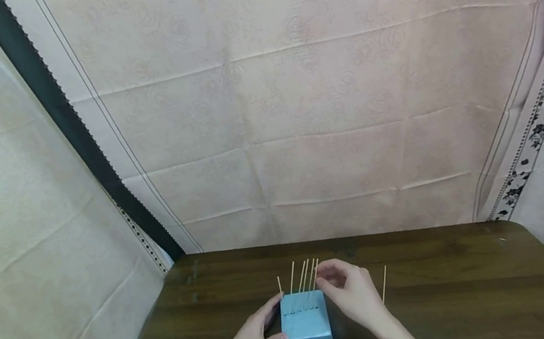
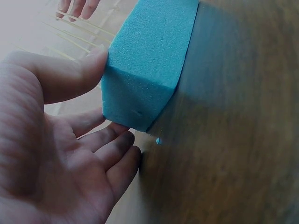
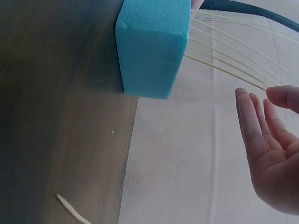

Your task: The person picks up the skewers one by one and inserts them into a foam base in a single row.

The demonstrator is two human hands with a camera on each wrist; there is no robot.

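Note:
A light blue foam block (image 1: 307,331) stands on the wooden table with several thin wooden sticks (image 1: 302,276) upright in its top. My left hand (image 1: 253,336) grips the block's left side, its thumb on the near edge and fingers behind, as the left wrist view shows on the foam (image 2: 145,51). With thumb and fingertips, my right hand (image 1: 351,294) pinches the upper end of the rightmost stick (image 3: 226,72). The lower end of that stick meets the block's top.
A loose stick (image 1: 384,284) lies on the table (image 1: 458,282) to the right, partly hidden behind my right forearm. A small blue foam crumb (image 2: 158,140) lies beside the block. Pale cloth (image 1: 319,95) hangs behind the table and at both sides.

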